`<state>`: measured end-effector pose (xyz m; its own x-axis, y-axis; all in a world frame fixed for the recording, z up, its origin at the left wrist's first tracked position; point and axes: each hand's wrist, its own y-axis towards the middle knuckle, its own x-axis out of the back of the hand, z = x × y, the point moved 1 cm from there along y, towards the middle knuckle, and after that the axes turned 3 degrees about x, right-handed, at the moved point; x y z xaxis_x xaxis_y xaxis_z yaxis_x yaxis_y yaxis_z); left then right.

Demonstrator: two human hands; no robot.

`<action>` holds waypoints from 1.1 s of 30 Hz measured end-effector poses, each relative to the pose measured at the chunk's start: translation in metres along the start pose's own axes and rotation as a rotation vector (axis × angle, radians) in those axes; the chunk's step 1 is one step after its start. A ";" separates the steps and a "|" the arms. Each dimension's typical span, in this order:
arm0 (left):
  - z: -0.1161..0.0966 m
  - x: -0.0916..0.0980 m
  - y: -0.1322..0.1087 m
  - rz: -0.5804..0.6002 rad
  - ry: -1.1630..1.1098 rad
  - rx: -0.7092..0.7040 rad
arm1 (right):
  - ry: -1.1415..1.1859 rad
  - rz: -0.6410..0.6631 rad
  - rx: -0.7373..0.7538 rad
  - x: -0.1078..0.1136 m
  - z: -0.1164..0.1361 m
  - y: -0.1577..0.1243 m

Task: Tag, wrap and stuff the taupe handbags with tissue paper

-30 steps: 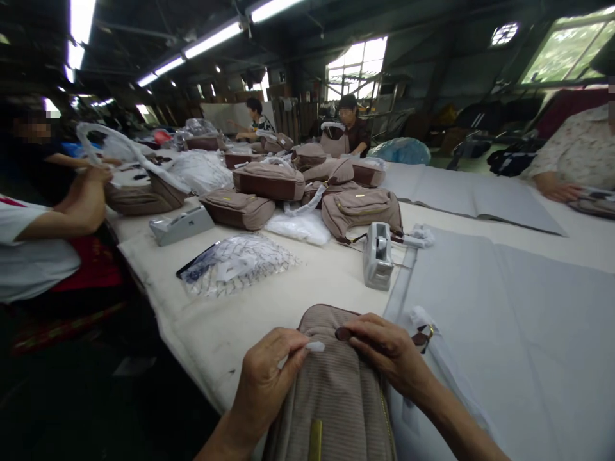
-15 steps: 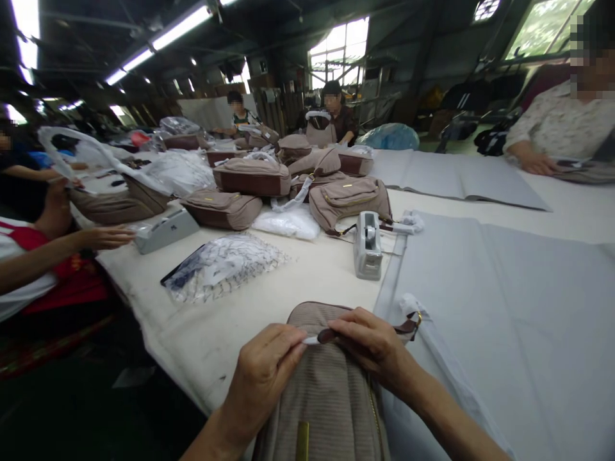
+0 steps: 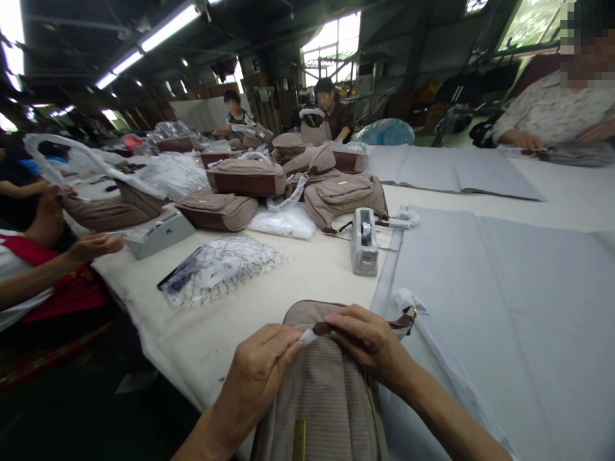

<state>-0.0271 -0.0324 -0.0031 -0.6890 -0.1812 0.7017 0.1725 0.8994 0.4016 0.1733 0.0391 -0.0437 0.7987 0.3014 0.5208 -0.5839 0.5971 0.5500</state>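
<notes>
In the head view, the left hand (image 3: 259, 378) is pinching a small white paper scrap (image 3: 306, 335) in its clenched fingers (image 3: 287, 339), while the right hand (image 3: 369, 342) is gripping the dark brown zipper pull (image 3: 323, 329), which is touching the scrap. Both hands are resting on the top end of the ribbed taupe bag (image 3: 327, 397), which is lying at the near edge of the tabletop (image 3: 307, 275), well apart from a tape dispenser (image 3: 364, 242).

ribbed matt cloth bag (image 3: 327, 397), glossy plastic bag (image 3: 221, 266)
</notes>
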 end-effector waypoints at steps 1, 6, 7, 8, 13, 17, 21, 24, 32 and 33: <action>0.000 0.000 0.000 -0.013 0.017 -0.015 | 0.003 -0.005 -0.004 0.000 0.000 0.000; 0.003 0.001 0.000 -0.025 0.102 -0.072 | -0.005 -0.015 0.027 0.000 0.000 -0.002; 0.003 0.001 0.000 -0.022 0.113 -0.078 | -0.009 -0.013 0.038 0.000 0.000 -0.002; 0.003 0.001 0.000 -0.021 0.119 -0.084 | -0.016 -0.013 0.051 0.001 0.000 -0.002; -0.001 -0.005 0.007 -0.005 0.108 -0.040 | -0.107 0.009 0.105 -0.002 0.002 0.000; -0.005 -0.010 0.016 0.086 0.023 0.180 | -0.102 0.036 0.058 -0.002 0.006 0.000; -0.008 -0.011 0.026 0.133 -0.081 0.337 | -0.041 -0.035 -0.157 0.001 0.007 -0.004; -0.010 -0.015 0.036 0.174 -0.141 0.378 | -0.009 -0.048 -0.231 0.001 0.008 -0.006; -0.013 -0.022 0.056 0.236 -0.147 0.320 | 0.115 -0.054 -0.247 -0.002 0.011 -0.003; -0.012 -0.019 0.058 0.246 -0.140 0.318 | 0.117 -0.048 -0.273 -0.002 0.011 -0.003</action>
<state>0.0044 0.0179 0.0139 -0.7471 0.0898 0.6586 0.1326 0.9911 0.0153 0.1716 0.0285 -0.0390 0.8451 0.3416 0.4112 -0.4967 0.7861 0.3679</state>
